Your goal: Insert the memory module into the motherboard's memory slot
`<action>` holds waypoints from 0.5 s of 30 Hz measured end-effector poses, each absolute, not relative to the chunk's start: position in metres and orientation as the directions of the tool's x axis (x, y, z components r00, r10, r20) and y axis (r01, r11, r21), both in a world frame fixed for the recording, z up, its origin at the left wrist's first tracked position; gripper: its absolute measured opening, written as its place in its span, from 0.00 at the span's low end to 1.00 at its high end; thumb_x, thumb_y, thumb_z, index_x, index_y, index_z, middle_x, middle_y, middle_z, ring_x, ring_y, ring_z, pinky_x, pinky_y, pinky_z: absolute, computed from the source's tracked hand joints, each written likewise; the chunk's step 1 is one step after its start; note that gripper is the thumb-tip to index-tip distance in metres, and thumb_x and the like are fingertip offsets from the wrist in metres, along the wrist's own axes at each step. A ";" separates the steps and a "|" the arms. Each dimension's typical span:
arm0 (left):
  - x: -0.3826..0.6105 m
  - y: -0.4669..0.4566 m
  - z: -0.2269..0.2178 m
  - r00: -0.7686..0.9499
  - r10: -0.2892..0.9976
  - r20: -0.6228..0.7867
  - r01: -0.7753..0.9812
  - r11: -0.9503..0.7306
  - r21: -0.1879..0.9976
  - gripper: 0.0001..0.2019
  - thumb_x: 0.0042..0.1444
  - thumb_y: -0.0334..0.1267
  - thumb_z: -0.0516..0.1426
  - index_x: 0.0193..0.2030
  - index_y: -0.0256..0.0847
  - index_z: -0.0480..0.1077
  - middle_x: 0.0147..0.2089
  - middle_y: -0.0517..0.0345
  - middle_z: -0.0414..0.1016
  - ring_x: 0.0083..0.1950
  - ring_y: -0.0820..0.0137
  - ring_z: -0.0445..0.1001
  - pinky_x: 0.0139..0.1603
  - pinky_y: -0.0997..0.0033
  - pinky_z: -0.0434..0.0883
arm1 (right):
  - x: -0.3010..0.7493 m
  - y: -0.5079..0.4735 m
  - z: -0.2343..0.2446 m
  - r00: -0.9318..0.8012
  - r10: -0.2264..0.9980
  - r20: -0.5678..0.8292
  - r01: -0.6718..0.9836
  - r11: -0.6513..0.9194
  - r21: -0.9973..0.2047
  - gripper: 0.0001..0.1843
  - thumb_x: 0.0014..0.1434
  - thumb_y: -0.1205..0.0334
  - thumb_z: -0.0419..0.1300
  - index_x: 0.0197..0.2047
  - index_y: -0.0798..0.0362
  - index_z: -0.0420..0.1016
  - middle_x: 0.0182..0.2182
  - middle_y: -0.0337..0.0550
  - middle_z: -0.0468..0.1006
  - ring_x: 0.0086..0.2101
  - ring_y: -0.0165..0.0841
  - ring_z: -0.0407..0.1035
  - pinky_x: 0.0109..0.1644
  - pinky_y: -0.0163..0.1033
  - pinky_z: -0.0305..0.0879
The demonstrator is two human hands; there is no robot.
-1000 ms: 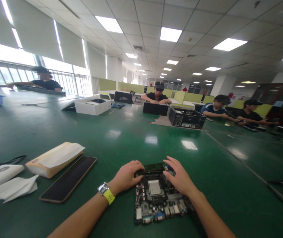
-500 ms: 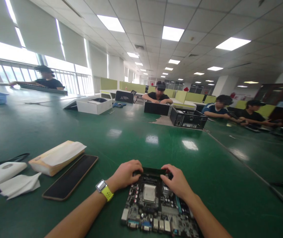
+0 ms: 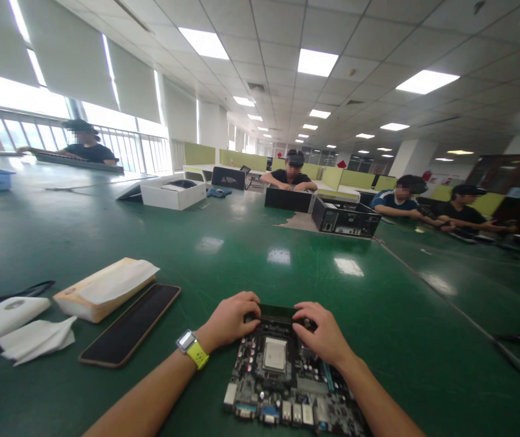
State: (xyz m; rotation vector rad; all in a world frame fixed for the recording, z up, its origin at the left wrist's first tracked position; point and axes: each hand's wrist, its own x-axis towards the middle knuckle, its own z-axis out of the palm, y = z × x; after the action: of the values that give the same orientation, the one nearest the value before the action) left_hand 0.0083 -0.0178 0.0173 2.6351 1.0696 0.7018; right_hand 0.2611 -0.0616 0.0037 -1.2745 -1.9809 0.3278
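Left hand (image 3: 231, 320): your fingers press the dark memory stick (image 3: 277, 312) at its left end.
Right hand (image 3: 321, 332): presses its right end; push evenly, straight down into the black motherboard (image 3: 282, 382).

I see a wide open office. A glossy green table (image 3: 105, 230) fills the lower half of the frame. Upper left, tall windows (image 3: 9, 136) glow under drawn white blinds (image 3: 64, 57). A tiled ceiling with bright light panels (image 3: 317, 62) runs across the top. Green partitions (image 3: 242, 161) stand mid-frame; a white column (image 3: 408, 159) stands right of centre.
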 end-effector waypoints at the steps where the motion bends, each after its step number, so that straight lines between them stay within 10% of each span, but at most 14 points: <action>1: 0.008 -0.018 0.016 0.619 0.701 0.355 0.592 -0.713 0.376 0.03 0.52 0.33 0.58 0.33 0.43 0.74 0.46 0.57 0.72 0.47 0.66 0.71 0.47 0.72 0.68 | 0.260 -0.061 0.003 -0.227 0.873 0.431 0.689 0.457 -0.563 0.08 0.50 0.65 0.60 0.34 0.50 0.78 0.43 0.46 0.77 0.46 0.38 0.68 0.53 0.44 0.61; 15: 0.016 -0.016 0.010 0.526 0.712 0.466 0.437 -0.696 0.570 0.03 0.53 0.31 0.59 0.30 0.40 0.73 0.44 0.56 0.73 0.47 0.66 0.71 0.51 0.68 0.66 | 0.260 -0.059 0.001 -0.105 0.894 0.436 0.637 0.397 -0.661 0.09 0.52 0.67 0.55 0.32 0.52 0.77 0.42 0.45 0.76 0.45 0.36 0.69 0.52 0.42 0.62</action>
State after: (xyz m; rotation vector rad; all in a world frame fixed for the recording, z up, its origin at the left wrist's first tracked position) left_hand 0.0157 -0.0159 0.0105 2.3856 0.9458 0.9834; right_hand 0.2599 -0.0586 0.0006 -1.3242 -1.8274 0.3910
